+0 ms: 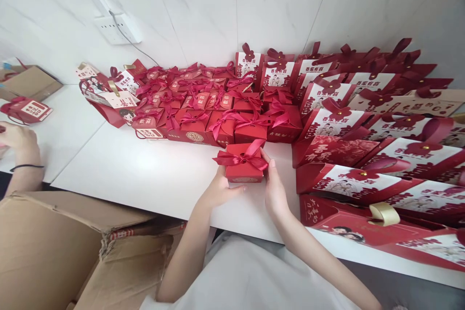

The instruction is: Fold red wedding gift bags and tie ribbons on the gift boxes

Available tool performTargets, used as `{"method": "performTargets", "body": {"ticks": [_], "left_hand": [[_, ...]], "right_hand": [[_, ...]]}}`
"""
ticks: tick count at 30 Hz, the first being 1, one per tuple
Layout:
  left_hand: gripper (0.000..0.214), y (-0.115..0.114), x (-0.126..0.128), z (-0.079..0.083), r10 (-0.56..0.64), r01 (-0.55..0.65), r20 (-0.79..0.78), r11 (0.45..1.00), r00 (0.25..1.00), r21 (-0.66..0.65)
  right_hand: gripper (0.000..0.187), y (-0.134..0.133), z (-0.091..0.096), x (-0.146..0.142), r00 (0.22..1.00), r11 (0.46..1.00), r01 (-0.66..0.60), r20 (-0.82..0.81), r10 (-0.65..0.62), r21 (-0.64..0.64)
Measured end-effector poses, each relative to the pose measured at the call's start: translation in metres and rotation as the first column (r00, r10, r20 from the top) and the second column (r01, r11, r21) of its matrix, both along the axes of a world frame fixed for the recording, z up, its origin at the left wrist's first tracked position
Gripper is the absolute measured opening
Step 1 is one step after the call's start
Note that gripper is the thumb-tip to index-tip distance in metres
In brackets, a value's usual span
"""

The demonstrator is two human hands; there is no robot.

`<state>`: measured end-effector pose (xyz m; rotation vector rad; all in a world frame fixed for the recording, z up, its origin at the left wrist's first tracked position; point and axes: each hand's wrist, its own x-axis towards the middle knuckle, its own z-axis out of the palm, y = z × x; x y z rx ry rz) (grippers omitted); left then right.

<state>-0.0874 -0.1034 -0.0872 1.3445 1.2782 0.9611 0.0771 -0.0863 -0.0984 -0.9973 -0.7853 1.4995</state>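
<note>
Between my two hands is a small red gift box point(244, 172) with a crimson ribbon bow point(242, 159) tied on its top. My left hand point(220, 188) grips its left side, thumb along the lower front. On the other side my right hand point(273, 188) presses its fingers against the box's right wall. The box is at the front of a block of similar red bow-tied boxes point(218, 126), close to the nearest row; whether it rests on the white table point(174, 174) I cannot tell.
Taller red gift bags point(341, 184) with ribbon handles crowd the right side. A large open cardboard carton point(47, 247) stands at the lower left. Another person's hand point(18, 138) is at the far left, near a red box point(27, 110). A socket point(118, 29) with a cable is on the wall.
</note>
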Motion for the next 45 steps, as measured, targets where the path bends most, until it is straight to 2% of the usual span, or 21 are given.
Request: {"method": "performTargets", "body": {"ticks": [2,5,9,12,14,18,21,25,28,30,33,36,40,45], "left_hand": [[0.074,-0.003,0.006,0.004,0.056,-0.055,-0.012,0.997,0.998,0.05],[0.073,0.0,0.01,0.016,0.176,-0.185,0.128,0.981,0.976,0.065],[0.062,0.013,0.014,0.04,0.316,-0.316,0.37,0.947,0.874,-0.062],[0.071,0.026,0.02,0.056,0.369,-0.351,0.402,0.929,0.838,-0.122],[0.072,0.033,0.025,0.064,0.374,-0.362,0.389,0.926,0.842,-0.105],[0.062,0.04,0.038,0.068,0.397,-0.429,0.423,0.903,0.815,-0.019],[0.059,0.044,0.047,0.061,0.434,-0.495,0.501,0.869,0.749,-0.013],[0.063,0.048,0.059,0.053,0.331,-0.38,0.634,0.923,0.699,-0.063],[0.069,0.048,0.065,0.052,0.268,-0.249,0.71,0.959,0.651,-0.133],[0.067,0.047,0.068,0.052,0.225,-0.138,0.759,0.974,0.611,-0.178],[0.051,0.046,0.071,0.051,0.183,-0.029,0.816,0.979,0.548,-0.2],[0.042,0.046,0.073,0.049,0.178,0.026,0.851,0.975,0.494,-0.22],[0.051,0.046,0.073,0.047,0.157,0.096,0.859,0.968,0.487,-0.232],[0.066,0.045,0.067,0.044,0.156,0.159,0.858,0.951,0.49,-0.264]], "right_hand": [[0.063,0.0,0.004,0.001,1.0,1.0,0.0,0.011,0.0,0.004],[0.065,-0.001,0.017,0.006,0.996,0.996,0.001,0.092,-0.01,0.093],[0.046,0.002,0.042,0.008,0.94,0.956,-0.008,0.329,-0.093,0.293],[0.051,0.008,0.056,0.003,0.935,0.945,-0.012,0.339,-0.105,0.327],[0.057,0.013,0.059,-0.001,0.946,0.936,-0.019,0.31,-0.097,0.351],[0.064,0.02,0.058,-0.003,0.946,0.914,0.0,0.297,-0.132,0.406],[0.064,0.019,0.056,-0.001,0.895,0.873,0.055,0.364,-0.258,0.485],[0.07,0.014,0.052,0.002,0.775,0.764,0.088,0.438,-0.455,0.639],[0.077,0.01,0.047,0.003,0.767,0.668,0.075,0.386,-0.513,0.74],[0.086,0.008,0.045,0.003,0.772,0.64,0.093,0.351,-0.53,0.762],[0.094,0.007,0.044,0.002,0.807,0.696,0.132,0.331,-0.489,0.706],[0.086,0.007,0.045,0.002,0.815,0.749,0.143,0.353,-0.46,0.646],[0.072,0.009,0.044,0.004,0.77,0.762,0.116,0.427,-0.474,0.638],[0.063,0.012,0.041,0.004,0.768,0.795,0.142,0.442,-0.464,0.589]]}}
